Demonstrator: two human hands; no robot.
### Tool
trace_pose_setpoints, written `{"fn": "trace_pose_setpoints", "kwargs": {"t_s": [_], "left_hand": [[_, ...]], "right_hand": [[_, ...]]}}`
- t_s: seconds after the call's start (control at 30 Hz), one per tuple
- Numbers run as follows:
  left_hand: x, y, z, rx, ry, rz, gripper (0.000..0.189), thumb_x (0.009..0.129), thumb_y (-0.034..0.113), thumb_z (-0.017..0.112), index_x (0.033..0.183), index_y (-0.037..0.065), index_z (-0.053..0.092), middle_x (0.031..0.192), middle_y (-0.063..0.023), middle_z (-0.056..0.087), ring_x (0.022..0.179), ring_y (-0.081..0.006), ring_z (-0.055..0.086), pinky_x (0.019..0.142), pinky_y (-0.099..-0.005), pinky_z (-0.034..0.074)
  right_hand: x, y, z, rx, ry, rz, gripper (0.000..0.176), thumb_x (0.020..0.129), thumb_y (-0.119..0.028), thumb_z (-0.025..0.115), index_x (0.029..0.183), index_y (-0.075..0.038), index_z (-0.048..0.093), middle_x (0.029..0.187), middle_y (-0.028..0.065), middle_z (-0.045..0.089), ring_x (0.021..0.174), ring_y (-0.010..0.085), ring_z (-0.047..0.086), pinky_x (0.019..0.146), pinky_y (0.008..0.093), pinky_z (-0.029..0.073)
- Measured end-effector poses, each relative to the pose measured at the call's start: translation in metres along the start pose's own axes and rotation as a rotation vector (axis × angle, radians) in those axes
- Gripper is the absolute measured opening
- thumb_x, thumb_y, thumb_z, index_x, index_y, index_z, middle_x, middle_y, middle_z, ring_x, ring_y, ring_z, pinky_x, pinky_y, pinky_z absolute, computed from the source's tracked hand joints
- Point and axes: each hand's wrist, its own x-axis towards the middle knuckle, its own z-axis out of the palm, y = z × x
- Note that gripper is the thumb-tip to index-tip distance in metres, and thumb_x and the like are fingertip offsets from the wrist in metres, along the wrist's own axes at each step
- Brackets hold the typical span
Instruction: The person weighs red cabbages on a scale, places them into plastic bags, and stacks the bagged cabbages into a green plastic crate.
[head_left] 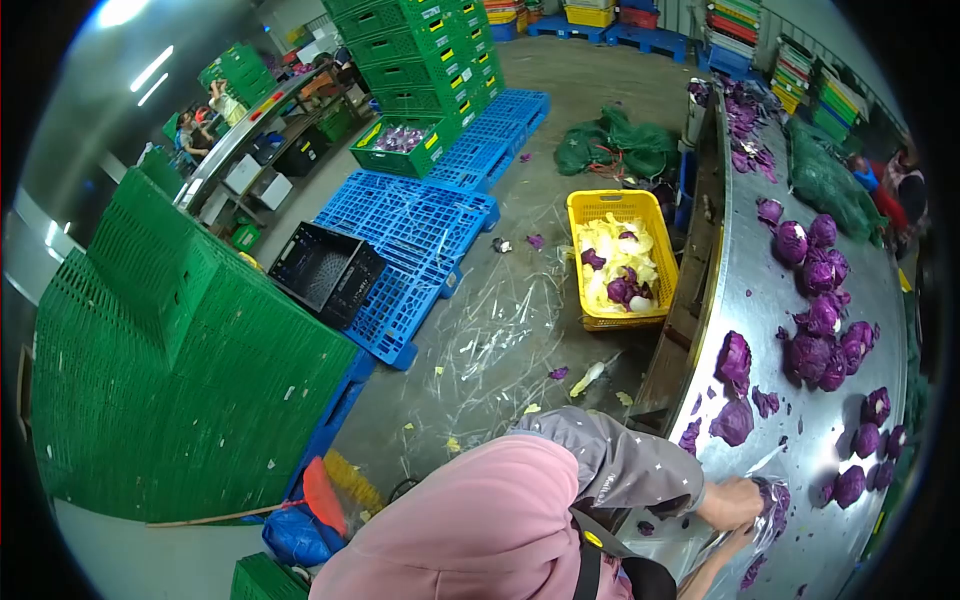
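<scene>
My left hand (732,503), below a grey patterned sleeve, is closed on clear plastic film (768,470) at the near part of the metal table. Against its fingertips is a purple cabbage (778,508), partly covered by the film. Just under it my right hand (728,550) reaches in from the bottom edge; its fingers are hidden behind the left hand and the plastic. Loose purple leaves (753,572) lie close by. Farther along, a trimmed cabbage (733,422) and several whole cabbages (808,357) rest on the tabletop.
A yellow crate (574,232) of leaf scraps stands on the floor beside the metal table (745,260). Blue pallets (415,250), a black crate (350,290) and green crates (200,370) stand left. Green netting (835,190) lies on the table; another person (905,190) is beyond.
</scene>
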Motion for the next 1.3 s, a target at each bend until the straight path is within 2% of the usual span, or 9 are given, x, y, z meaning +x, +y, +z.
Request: {"fn": "trace_pose_setpoints", "kwargs": {"t_s": [0.3,0.6,0.7,0.83,0.97,1.03,1.07,1.13,1.3], "left_hand": [[-0.031,-0.004,0.025,0.001,-0.031,0.012,0.016,0.062,0.012,0.059,0.067,-0.003,0.060,0.064,-0.0205,0.058,0.062,-0.0333,0.061,0.055,-0.0414,0.048],[-0.051,-0.027,0.022,-0.286,-0.098,-0.002,0.029,0.068,0.012,0.053,0.094,-0.001,0.048,0.068,-0.0219,0.057,0.069,-0.0397,0.057,0.058,-0.0439,0.046],[-0.064,-0.062,0.050,-0.252,-0.208,-0.114,0.029,0.066,0.010,0.056,0.091,-0.003,0.049,0.069,-0.0214,0.057,0.066,-0.0356,0.058,0.058,-0.0409,0.046],[-0.093,-0.051,0.014,-0.662,-0.261,-0.589,0.020,0.069,0.010,0.061,0.080,-0.004,0.051,0.060,-0.0105,0.054,0.051,-0.0196,0.052,0.045,-0.0336,0.041],[-0.102,-0.043,-0.009,-1.039,-0.392,-0.819,0.020,0.076,0.017,0.057,0.074,-0.002,0.051,0.051,-0.0087,0.049,0.039,-0.0148,0.046,0.036,-0.0299,0.032],[-0.104,-0.043,-0.009,-1.042,-0.343,-0.838,0.024,0.081,0.020,0.051,0.076,-0.003,0.052,0.054,-0.0091,0.051,0.042,-0.0178,0.051,0.038,-0.0303,0.040],[-0.106,-0.044,-0.009,-1.042,-0.340,-0.836,0.024,0.081,0.020,0.051,0.076,-0.003,0.052,0.054,-0.0091,0.051,0.042,-0.0178,0.051,0.038,-0.0303,0.040],[-0.109,-0.047,-0.014,-1.365,-0.322,-0.898,0.019,0.081,0.013,0.045,0.082,-0.004,0.053,0.066,-0.0137,0.057,0.053,-0.0213,0.058,0.047,-0.0318,0.050],[-0.110,-0.047,-0.031,-1.413,-0.325,-0.848,0.027,0.087,0.015,0.037,0.090,-0.007,0.052,0.083,-0.0177,0.059,0.073,-0.0264,0.061,0.064,-0.0346,0.053]], "right_hand": [[0.009,0.021,-0.044,-0.355,-0.004,-0.114,0.055,0.079,-0.023,0.060,0.124,-0.002,0.035,0.122,0.0124,0.043,0.106,0.0205,0.046,0.090,0.0340,0.039],[-0.025,0.038,-0.008,-0.693,0.024,-0.256,0.055,0.079,-0.021,0.061,0.124,0.001,0.037,0.121,0.0131,0.044,0.106,0.0196,0.046,0.092,0.0321,0.036],[-0.004,0.043,-0.012,-0.802,0.027,-0.307,0.055,0.080,-0.021,0.061,0.124,0.001,0.037,0.121,0.0133,0.044,0.105,0.0194,0.046,0.092,0.0315,0.035],[-0.029,0.017,0.012,-0.914,0.025,-0.480,0.044,0.076,-0.011,0.064,0.114,0.002,0.045,0.109,0.0142,0.051,0.097,0.0206,0.050,0.084,0.0302,0.039],[-0.071,-0.041,0.057,-1.421,-0.189,-0.508,0.067,0.071,-0.032,0.068,0.124,-0.002,0.039,0.111,0.0188,0.051,0.095,0.0258,0.055,0.080,0.0303,0.046],[-0.085,-0.057,0.073,-1.358,-0.320,0.029,0.056,0.075,-0.029,0.066,0.118,0.001,0.045,0.102,0.0166,0.057,0.091,0.0231,0.057,0.080,0.0301,0.045],[-0.086,-0.047,0.066,-1.211,-0.383,-0.077,0.040,0.078,-0.020,0.064,0.110,0.000,0.053,0.093,0.0130,0.061,0.085,0.0199,0.058,0.077,0.0301,0.045],[-0.090,-0.036,0.063,-1.267,-0.489,-0.098,0.036,0.079,-0.018,0.063,0.109,0.000,0.054,0.093,0.0130,0.061,0.083,0.0191,0.057,0.076,0.0304,0.045],[-0.108,-0.042,0.093,-1.396,-0.618,-0.110,0.017,0.081,-0.013,0.060,0.092,-0.002,0.058,0.081,0.0117,0.061,0.073,0.0170,0.055,0.066,0.0300,0.045]]}}
